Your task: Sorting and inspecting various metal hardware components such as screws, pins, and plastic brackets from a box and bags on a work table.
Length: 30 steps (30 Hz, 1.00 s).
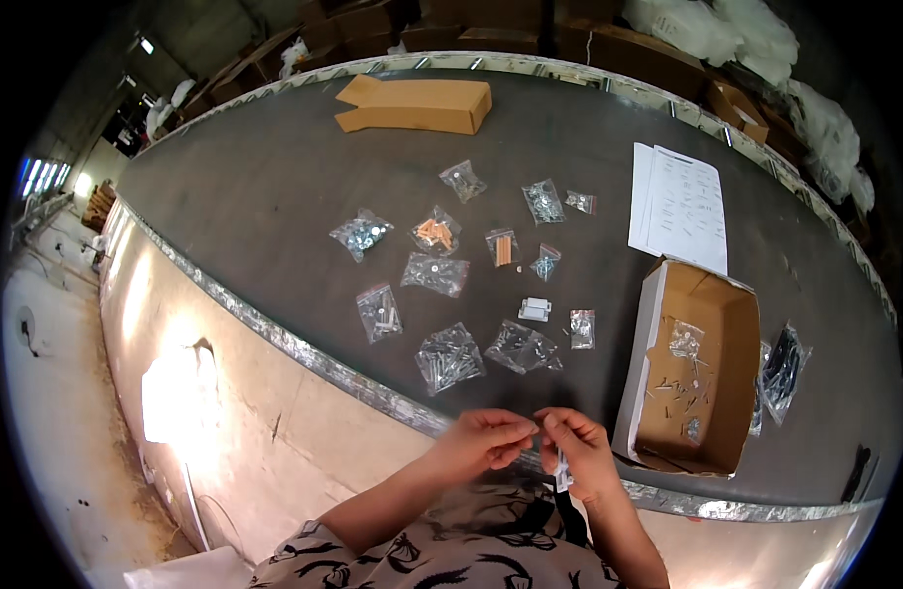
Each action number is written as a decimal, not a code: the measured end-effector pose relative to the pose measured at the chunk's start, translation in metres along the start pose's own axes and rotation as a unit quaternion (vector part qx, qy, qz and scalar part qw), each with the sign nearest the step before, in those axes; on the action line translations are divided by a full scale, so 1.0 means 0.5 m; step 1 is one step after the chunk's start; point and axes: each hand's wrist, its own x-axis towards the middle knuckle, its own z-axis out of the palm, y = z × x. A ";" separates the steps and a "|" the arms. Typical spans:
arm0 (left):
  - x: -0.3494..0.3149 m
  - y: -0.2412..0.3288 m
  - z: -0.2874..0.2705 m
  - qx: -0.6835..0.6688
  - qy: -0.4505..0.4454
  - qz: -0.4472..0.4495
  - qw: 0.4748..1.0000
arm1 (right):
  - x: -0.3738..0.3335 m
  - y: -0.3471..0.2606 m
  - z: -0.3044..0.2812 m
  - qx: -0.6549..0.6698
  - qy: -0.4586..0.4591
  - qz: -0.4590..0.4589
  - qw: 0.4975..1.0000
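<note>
Near the table's front edge, my left hand [486, 440] and my right hand [579, 450] meet almost fingertip to fingertip. The left one is pinched; whatever is between its fingertips is too small to make out. Tucked in the closed right hand is a small white plastic piece [563, 473], partly hidden by the fingers. Just beyond the hands lie a bag of dark fittings [522, 346], a bag of long screws [451, 358], a small bag of hardware [582, 329] and a white plastic fitting [535, 310].
Several more clear bags hold wooden dowels [435, 233], screws [544, 201] and other hardware. An open cardboard box [749, 393] with loose screws inside stands at right, beside a bag of black parts [785, 363]. Paper sheets [679, 208] and a flattened carton [422, 104] lie farther back.
</note>
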 end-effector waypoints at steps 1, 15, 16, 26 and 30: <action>0.004 0.004 -0.004 0.000 -0.004 -0.006 1.000 | 0.002 0.005 -0.002 0.091 0.045 0.030 0.994; 0.103 0.137 -0.112 -0.050 -0.043 -0.094 0.993 | 0.118 -0.003 -0.002 0.449 0.072 -0.084 0.886; 0.109 0.146 -0.118 -0.042 -0.054 -0.097 0.993 | 0.122 -0.006 0.006 0.449 0.058 -0.106 0.886; 0.178 0.140 -0.037 0.444 -0.313 0.204 0.814 | 0.164 0.008 0.004 0.388 0.204 -0.126 0.890; 0.200 0.099 -0.053 0.249 -0.213 0.071 0.942 | 0.149 -0.004 0.019 0.348 0.248 -0.100 0.898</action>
